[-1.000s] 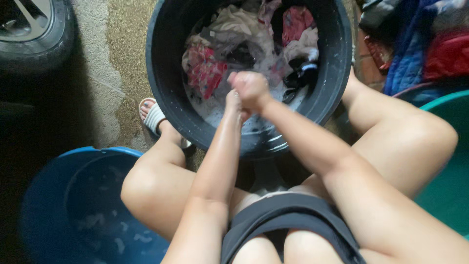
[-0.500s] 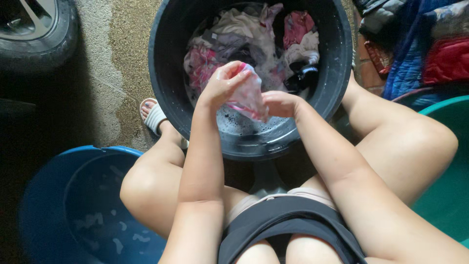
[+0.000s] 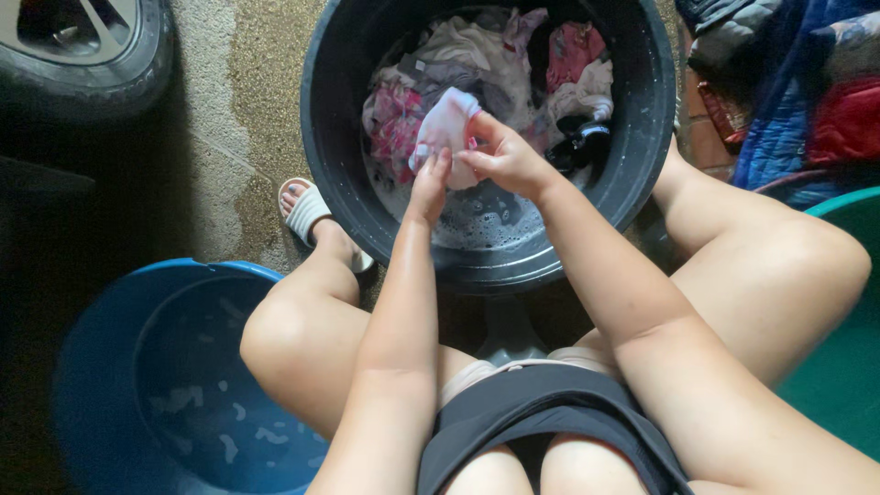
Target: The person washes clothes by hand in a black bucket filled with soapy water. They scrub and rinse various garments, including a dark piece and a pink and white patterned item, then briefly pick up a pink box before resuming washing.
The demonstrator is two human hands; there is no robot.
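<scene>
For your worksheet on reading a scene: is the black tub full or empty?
Partly full. The black tub holds a heap of mixed clothes and sudsy water low down, well under the rim.

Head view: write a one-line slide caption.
Both hands, left hand and right hand, hold a pale wet cloth over a black tub of soapy laundry.
</scene>
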